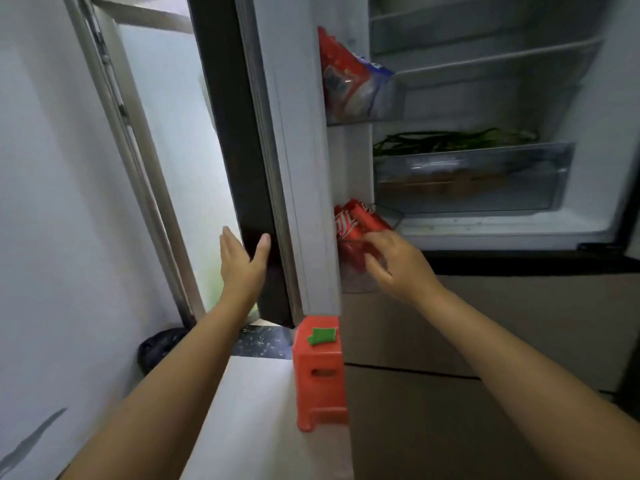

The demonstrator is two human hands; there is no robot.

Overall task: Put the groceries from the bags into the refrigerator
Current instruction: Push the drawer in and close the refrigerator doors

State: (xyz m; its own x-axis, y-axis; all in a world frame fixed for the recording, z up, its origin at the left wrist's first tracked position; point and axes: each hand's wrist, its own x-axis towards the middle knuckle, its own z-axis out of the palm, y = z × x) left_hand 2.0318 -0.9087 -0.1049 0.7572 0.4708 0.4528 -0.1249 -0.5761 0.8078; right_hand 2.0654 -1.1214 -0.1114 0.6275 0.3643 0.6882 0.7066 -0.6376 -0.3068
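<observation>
The refrigerator door [277, 168] is braced by the flat, straight-fingered left hand [242, 261]; red cola cans [360, 223] in its lower door bin are touched by the right hand [394, 261], the fingers loosely bent, nothing clasped.

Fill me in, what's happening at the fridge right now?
A person is loading the open refrigerator. The left hand rests flat against the outer edge of the dark refrigerator door. The right hand reaches into the clear lower door bin, its fingers at the red soda cans there. A red-and-white snack bag sits in the upper door bin, and green onions lie above the clear drawer.
</observation>
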